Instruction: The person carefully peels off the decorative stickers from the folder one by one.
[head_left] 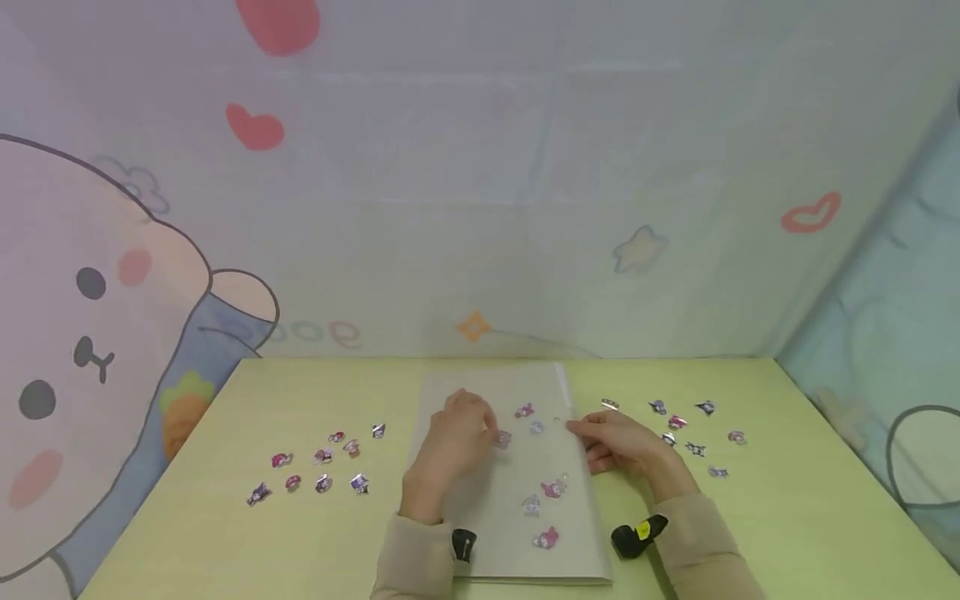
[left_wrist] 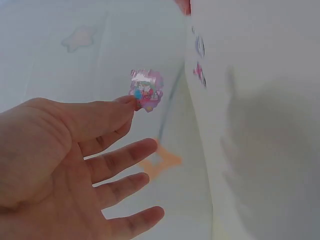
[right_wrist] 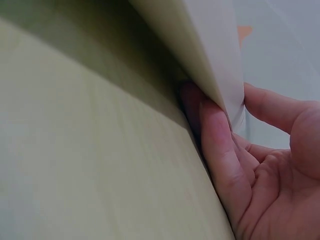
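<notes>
Between thumb and forefinger, my left hand (head_left: 456, 440) pinches a small pink-purple sticker (left_wrist: 146, 90) with tiny figures printed on it; the other fingers are spread. It is held over the white paper (head_left: 487, 542), which looks layered like a booklet. Several character stickers lie on the paper's right half, among them a pink one (head_left: 547, 537) near the bottom and another pink one (head_left: 524, 410) near the top. At the paper's right edge, my right hand (head_left: 618, 442) grips with the thumb on top and fingers underneath, the edge slightly raised off the table.
More loose stickers lie on the yellow-green table (head_left: 315, 550), one group to the left with a dark purple sticker (head_left: 258, 494), another to the right with a pink sticker (head_left: 737, 437). A printed cloth backdrop (head_left: 465, 167) hangs behind the table.
</notes>
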